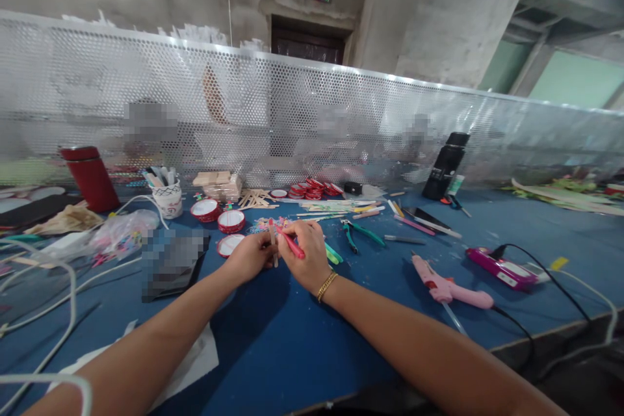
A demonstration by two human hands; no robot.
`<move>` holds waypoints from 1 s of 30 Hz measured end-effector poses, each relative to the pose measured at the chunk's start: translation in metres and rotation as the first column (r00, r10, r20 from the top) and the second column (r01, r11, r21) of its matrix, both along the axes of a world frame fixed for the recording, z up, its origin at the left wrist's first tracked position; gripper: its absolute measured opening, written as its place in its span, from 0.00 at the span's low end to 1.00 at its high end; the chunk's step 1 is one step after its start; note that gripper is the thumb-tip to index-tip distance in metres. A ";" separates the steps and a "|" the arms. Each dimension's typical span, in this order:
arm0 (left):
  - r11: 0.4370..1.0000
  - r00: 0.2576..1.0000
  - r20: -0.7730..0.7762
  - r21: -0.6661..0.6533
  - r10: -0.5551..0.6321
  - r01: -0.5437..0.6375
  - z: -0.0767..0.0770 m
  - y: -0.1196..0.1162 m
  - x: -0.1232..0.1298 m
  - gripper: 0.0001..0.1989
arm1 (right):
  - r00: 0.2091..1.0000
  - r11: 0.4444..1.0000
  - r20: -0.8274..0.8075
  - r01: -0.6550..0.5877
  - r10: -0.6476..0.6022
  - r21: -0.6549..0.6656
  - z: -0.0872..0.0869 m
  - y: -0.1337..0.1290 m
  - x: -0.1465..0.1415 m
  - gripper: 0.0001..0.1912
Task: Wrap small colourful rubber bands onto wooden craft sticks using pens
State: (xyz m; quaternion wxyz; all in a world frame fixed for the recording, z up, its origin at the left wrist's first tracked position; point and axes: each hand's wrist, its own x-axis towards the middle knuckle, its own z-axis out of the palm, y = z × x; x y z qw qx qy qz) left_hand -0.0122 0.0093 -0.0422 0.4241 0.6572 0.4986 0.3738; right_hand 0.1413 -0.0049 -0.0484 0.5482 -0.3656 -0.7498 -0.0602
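Note:
Near the middle of the blue table, my left hand (251,255) pinches a small wooden stick (273,244) that stands roughly upright and looks red near its top. My right hand (307,253) is closed around a red marker (291,244), its front end close to the stick. Whether the tip touches the wood is too small to tell. Just behind both hands lies a pile of small colourful pieces (260,225). Round red-rimmed discs (231,245) are left of my left hand.
Teal pliers (363,234), a pink glue gun (451,289) and a magenta device (502,268) with cables lie to the right. A dark phone-like slab (175,266), a cup of pens (168,199) and a red bottle (91,179) are left. A perforated metal screen (302,117) stands behind.

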 end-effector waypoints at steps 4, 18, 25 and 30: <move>1.000 1.000 0.001 -0.013 0.005 -0.005 0.003 -0.002 0.000 0.12 | 1.000 1.000 -0.010 0.002 -0.002 0.003 0.001 0.000 0.001 0.03; 0.999 1.000 0.015 0.043 0.016 -0.017 -0.004 0.000 -0.002 0.12 | 0.999 0.999 0.016 -0.041 0.041 0.024 0.005 -0.007 -0.004 0.04; 0.999 1.000 -0.006 0.034 -0.007 0.007 -0.007 0.003 -0.004 0.12 | 0.999 0.999 0.021 -0.031 0.030 0.019 0.004 -0.006 -0.004 0.04; 1.000 1.000 -0.004 0.022 -0.012 0.012 -0.003 0.002 -0.002 0.12 | 1.000 1.000 0.018 -0.002 0.002 -0.009 0.001 -0.002 -0.002 0.03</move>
